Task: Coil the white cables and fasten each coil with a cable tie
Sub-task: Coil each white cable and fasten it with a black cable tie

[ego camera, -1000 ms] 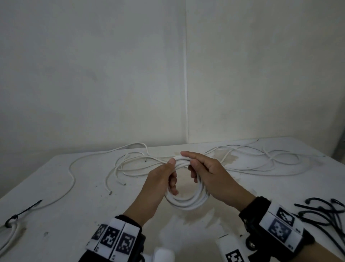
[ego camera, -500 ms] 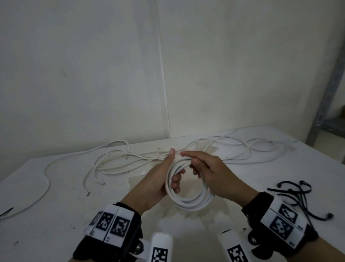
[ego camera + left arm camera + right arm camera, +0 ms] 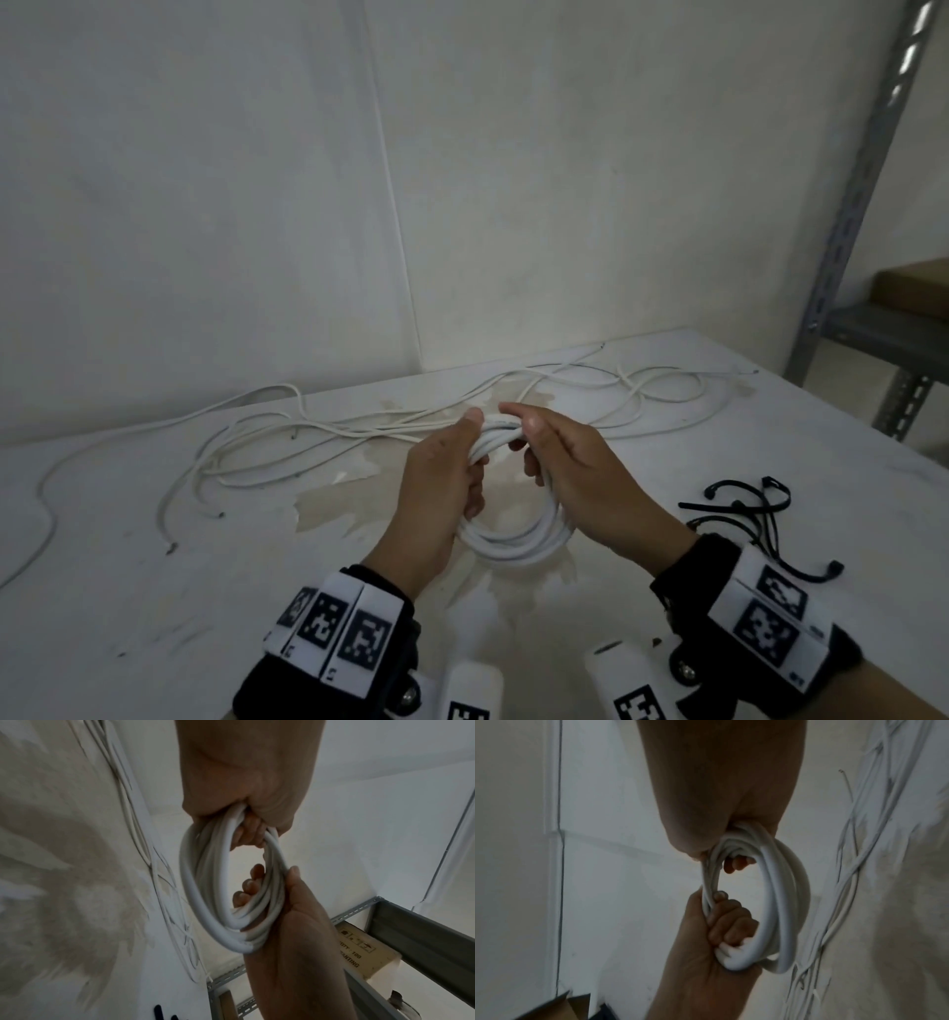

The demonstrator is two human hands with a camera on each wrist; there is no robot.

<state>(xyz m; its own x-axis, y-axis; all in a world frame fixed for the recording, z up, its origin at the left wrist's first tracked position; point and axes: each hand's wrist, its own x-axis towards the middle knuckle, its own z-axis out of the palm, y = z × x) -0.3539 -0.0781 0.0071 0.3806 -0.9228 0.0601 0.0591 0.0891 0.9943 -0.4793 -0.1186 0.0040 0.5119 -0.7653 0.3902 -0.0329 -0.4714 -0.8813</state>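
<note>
Head view: left hand and right hand both grip the white coil; black cable ties nearby.

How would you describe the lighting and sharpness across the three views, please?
Head view: dim, even light, the coil fairly sharp and the shelf post bowed by the wide lens. Left wrist view: the coil is clear, the table smeared with blur. Right wrist view: the darkest, with the right hand in shadow and the loose cables blurred.

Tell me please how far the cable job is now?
One white coil is wound; the left hand and right hand grip it, still untied. The black cable ties lie unused on the table. Loose white cables remain to coil.
</note>
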